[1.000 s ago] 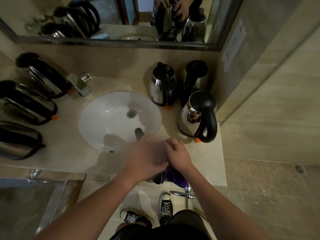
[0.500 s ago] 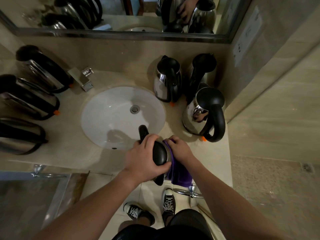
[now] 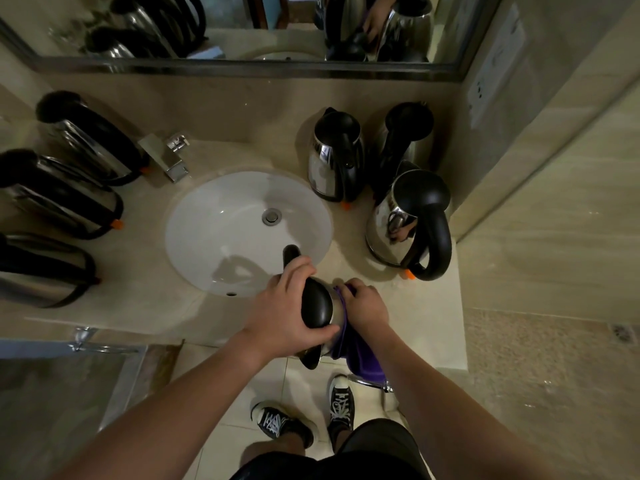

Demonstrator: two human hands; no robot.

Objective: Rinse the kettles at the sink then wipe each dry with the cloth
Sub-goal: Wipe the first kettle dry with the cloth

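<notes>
The kettle [image 3: 320, 315], at 6 o'clock of the sink [image 3: 214, 216], is gripped by the left hand [image 3: 284, 310]; since a second ago, the cloth [image 3: 360, 355], pressed by the right hand [image 3: 365, 306], was moved along its side, so drying continues.

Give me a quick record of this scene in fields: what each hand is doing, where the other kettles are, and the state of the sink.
left hand: grips the held kettle by its black lid end
right hand: presses the purple cloth against the kettle's steel side
held kettle position: at the counter's front edge, beside the sink
kettles left of sink: three
kettles right of sink: three, upright
sink: empty basin, no water running from the faucet
stage: wiping
</notes>
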